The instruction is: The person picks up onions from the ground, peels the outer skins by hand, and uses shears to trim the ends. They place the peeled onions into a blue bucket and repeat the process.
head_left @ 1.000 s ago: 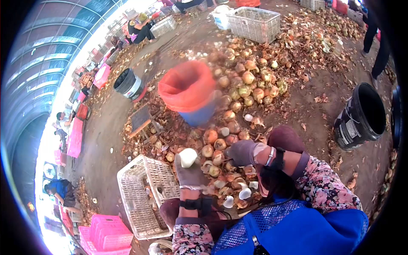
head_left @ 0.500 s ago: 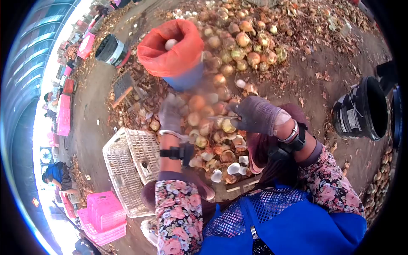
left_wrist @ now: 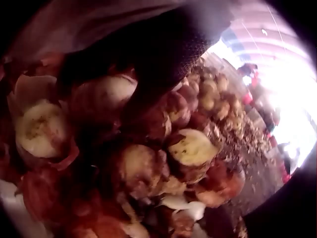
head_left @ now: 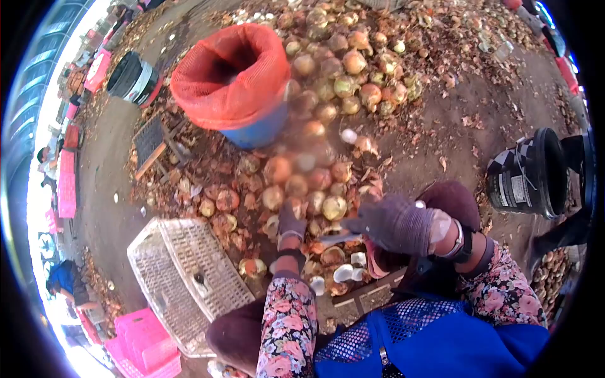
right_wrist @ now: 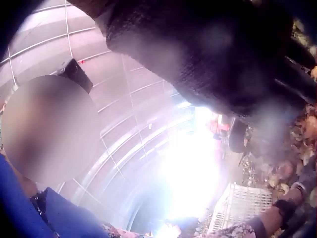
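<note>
Closest in, the gloved right hand (head_left: 394,223) is curled round a small knife (head_left: 337,238), blade pointing left. Just beside it, the left hand (head_left: 291,222) is down in the onions (head_left: 302,179), can't tell if it's actually gripping one. They're brownish and papery, heaped on the ground. The left wrist view shows a trimmed onion (left_wrist: 190,148) up close, pale on top, which the head view only blurs. A white crate (head_left: 189,277) hems the left side, and bare dirt opens right toward the black bucket (head_left: 529,173). An orange sack (head_left: 230,75) stands beyond the pile.
</note>
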`<state>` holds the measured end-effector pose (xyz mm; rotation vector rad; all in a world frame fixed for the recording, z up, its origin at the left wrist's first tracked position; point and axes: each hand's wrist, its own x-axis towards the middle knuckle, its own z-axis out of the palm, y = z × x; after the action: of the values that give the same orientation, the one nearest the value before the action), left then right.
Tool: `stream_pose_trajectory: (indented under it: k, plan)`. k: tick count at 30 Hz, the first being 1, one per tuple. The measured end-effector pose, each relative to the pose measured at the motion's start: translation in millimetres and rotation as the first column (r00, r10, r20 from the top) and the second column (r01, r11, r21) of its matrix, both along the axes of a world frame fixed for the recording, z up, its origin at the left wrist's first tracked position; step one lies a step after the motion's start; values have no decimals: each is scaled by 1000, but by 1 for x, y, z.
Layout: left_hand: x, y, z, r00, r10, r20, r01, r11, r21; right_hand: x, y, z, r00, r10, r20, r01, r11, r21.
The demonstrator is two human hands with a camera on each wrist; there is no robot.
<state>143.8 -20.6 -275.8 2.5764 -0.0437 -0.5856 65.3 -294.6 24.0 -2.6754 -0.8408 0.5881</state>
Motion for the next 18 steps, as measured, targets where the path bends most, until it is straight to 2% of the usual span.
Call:
stream_pose_trajectory:
  k: [1,3,4,5,6,7,9,10,11,12,13,15,16,17,18]
  plan:
    - [1,-14,-3,997,76,27,-80,980,181,0,1,1,1000,9,9,-9,1000,5]
    - [3,-21,12,999,-1,-45,13,962,271,2,2,3,999,24,27,-24,1000,17]
    - [6,-21,7,998,-6,-55,22,958,286,7,6,16,998,40,-54,-42,998,-44]
    - [9,-21,8,998,-9,-66,29,953,302,6,4,5,999,30,-42,-28,998,51]
    - [8,-21,9,998,-13,-56,31,946,321,7,5,1,998,22,-60,-19,999,50]
    - [11,-20,21,994,37,-98,-14,972,233,7,8,0,997,16,-79,-12,999,53]
    - [4,9,-25,987,22,159,-36,996,85,6,8,-4,994,-26,-103,33,998,60]
    - [1,18,-26,982,185,37,-178,972,-154,6,8,-3,993,-46,-112,54,996,69]
    - [0,26,-23,945,306,-118,-328,873,-360,8,10,1,990,-74,-121,81,995,54]
    - [2,30,-19,878,377,-294,-478,711,-517,10,13,6,986,-100,-130,106,993,42]
    - [2,27,4,850,408,-333,-526,637,-563,10,15,10,982,-125,-138,131,991,34]
    - [-8,23,44,786,455,-419,-612,473,-634,9,14,2,978,-160,-131,180,971,160]
    - [-4,35,24,848,431,-308,-497,447,-744,8,12,0,976,-181,-120,206,947,246]
    - [-4,28,60,872,352,-339,-458,349,-817,7,11,0,974,-201,-109,226,916,331]
    - [-2,19,97,895,267,-357,-421,242,-874,5,10,4,950,-275,-147,311,842,440]
